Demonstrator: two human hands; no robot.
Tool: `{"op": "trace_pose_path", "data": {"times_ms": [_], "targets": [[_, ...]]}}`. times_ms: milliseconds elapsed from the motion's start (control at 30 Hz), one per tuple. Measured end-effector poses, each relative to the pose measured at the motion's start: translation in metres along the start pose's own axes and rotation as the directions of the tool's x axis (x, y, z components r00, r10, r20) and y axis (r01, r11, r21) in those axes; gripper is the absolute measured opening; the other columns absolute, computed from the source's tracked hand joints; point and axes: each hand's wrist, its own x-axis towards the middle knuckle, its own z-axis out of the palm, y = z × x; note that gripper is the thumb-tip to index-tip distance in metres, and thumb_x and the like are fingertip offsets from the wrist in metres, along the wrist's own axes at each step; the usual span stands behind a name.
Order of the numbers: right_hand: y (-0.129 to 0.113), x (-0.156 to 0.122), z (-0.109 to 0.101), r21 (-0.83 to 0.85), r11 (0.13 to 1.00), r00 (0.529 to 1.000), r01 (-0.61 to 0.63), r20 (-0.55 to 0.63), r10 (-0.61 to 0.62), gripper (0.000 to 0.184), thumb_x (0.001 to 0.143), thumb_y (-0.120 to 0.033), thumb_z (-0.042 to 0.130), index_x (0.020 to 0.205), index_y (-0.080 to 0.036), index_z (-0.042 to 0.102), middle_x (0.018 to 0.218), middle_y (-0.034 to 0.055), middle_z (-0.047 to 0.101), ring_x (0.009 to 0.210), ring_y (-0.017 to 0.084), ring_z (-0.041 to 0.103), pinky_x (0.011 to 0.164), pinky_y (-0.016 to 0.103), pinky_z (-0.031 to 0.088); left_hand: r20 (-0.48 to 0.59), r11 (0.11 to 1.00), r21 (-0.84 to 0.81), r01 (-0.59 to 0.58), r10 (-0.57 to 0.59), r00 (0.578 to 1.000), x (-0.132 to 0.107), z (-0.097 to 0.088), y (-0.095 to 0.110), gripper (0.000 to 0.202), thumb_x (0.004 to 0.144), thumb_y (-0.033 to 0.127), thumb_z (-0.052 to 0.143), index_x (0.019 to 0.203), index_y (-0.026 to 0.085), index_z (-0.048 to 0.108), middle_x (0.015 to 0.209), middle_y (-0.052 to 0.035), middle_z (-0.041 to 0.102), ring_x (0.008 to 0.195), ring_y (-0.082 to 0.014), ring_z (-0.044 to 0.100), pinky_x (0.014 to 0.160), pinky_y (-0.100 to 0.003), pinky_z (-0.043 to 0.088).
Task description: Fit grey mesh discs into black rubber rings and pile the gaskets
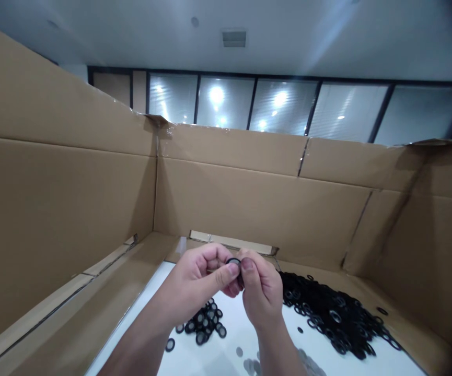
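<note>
Both hands are near the bottom middle of the picture. The left hand (194, 279) and the right hand (263, 287) are held up together over a white counter (218, 355). Between them is a small black ring (233, 260). The right hand's fingers pinch it, and the left thumb presses up close to it, so both grips are closed on the ring. Part of the ring is hidden by the fingers.

Tall brown cardboard walls (249, 203) stand around the counter on the left, the back, and the right. They have folds and creases, and there is some shiny tape on the back corner.

Under the hands, a small pile of black rings (204, 319) lies on the white counter, just left of the middle. A much bigger pile of black rings (327, 313) lies to the right of the hands and spreads onto the cardboard. A few lone rings sit apart from the piles, like one loose ring (170, 344) at the lower left of the small pile.

Above the cardboard, at the top of the picture, are windows with blinds (280, 104) and a pale ceiling.
</note>
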Motion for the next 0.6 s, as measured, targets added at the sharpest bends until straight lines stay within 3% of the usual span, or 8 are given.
{"op": "trace_pose_path", "data": {"times_ms": [233, 467, 600], "targets": [[-0.0006, 0.0000, 0.0036, -0.057, 0.998, 0.999, 0.036, -0.038, -0.039, 0.040, 0.106, -0.029, 0.043, 0.068, -0.021, 0.049, 0.058, -0.0038, 0.049, 0.050, 0.010, 0.046, 0.048, 0.023, 0.035, 0.009, 0.999, -0.052, 0.014, -0.014, 1.000, 0.0029, -0.0046, 0.0015, 0.028, 0.087, 0.038, 0.077, 0.083, 0.014, 0.062, 0.070, -0.0020, 0.071, 0.067, -0.0118, 0.069, 0.069, -0.023, 0.058], [-0.0022, 0.0006, 0.0042, -0.145, 0.987, 0.997, 0.072, -0.007, -0.074, 0.041, 0.106, -0.027, 0.040, 0.068, -0.021, 0.051, 0.058, -0.0029, 0.052, 0.049, 0.010, 0.047, 0.048, 0.023, 0.036, -0.039, 1.000, -0.031, -0.003, 0.002, 0.999, 0.0046, -0.0069, 0.0011, 0.028, 0.086, 0.038, 0.077, 0.085, 0.014, 0.063, 0.069, -0.0012, 0.070, 0.065, -0.0126, 0.068, 0.066, -0.024, 0.057], [-0.0027, 0.0025, 0.0008, -0.203, 0.975, 0.995, 0.093, 0.038, -0.087, 0.040, 0.105, -0.027, 0.041, 0.067, -0.021, 0.051, 0.059, -0.0026, 0.052, 0.050, 0.011, 0.048, 0.050, 0.024, 0.037, -0.008, 1.000, 0.009, 0.020, -0.020, 1.000, 0.0025, -0.0107, 0.0042, 0.025, 0.088, 0.037, 0.075, 0.087, 0.014, 0.063, 0.071, -0.0017, 0.071, 0.068, -0.0123, 0.068, 0.068, -0.024, 0.056]]}}
